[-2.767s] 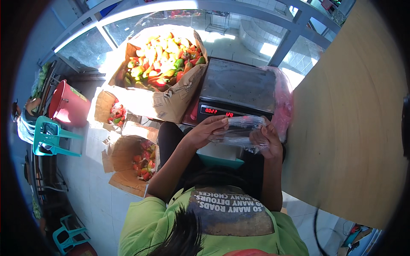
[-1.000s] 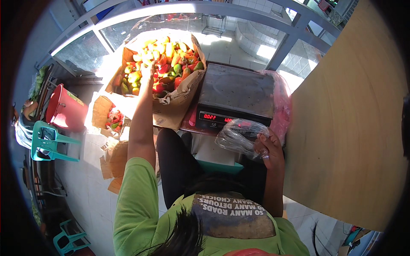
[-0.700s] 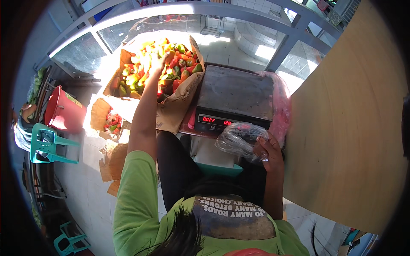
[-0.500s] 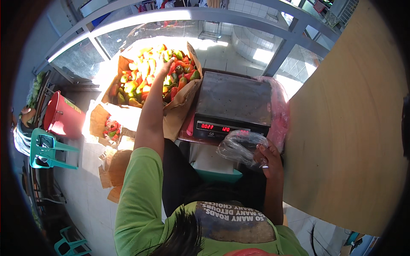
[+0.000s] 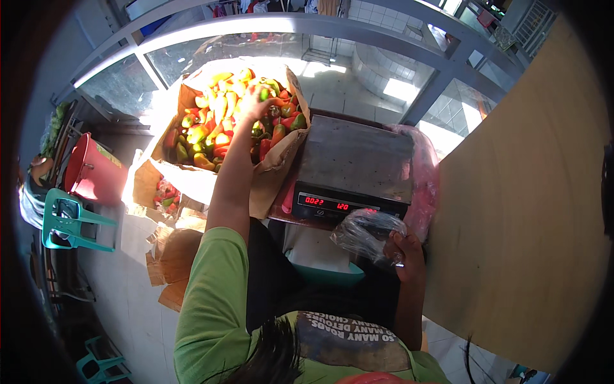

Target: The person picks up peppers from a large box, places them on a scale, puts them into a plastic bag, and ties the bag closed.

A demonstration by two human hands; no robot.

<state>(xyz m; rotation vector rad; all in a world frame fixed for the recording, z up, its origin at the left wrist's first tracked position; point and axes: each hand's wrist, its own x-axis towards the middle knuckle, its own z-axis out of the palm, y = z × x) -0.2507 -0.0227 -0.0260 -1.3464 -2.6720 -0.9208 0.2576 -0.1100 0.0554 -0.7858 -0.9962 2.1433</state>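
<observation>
My left hand [image 5: 254, 107] is in the large paper-lined box [image 5: 275, 166] of peppers, its fingers closed around a green pepper [image 5: 264, 93] among red, orange, yellow and green ones. My right hand [image 5: 404, 251] grips a clear plastic bag [image 5: 358, 232] in front of a black weighing scale [image 5: 355, 157] with a lit red display and a bare metal top. A pink plastic bundle [image 5: 423, 179] lies along the scale's right side.
Torn cardboard boxes [image 5: 173, 256] stand at left, one holding red peppers [image 5: 168, 192]. Beyond are a red bucket [image 5: 96, 169], teal chairs [image 5: 70, 217] and another person [image 5: 33, 192]. A wooden panel [image 5: 518, 205] fills the right; a glazed railing [image 5: 294, 24] runs behind.
My left hand let go of the bag and reached forward-left into the peppers, now closing on a green one. My right hand still holds the bag. The view has shifted slightly.
</observation>
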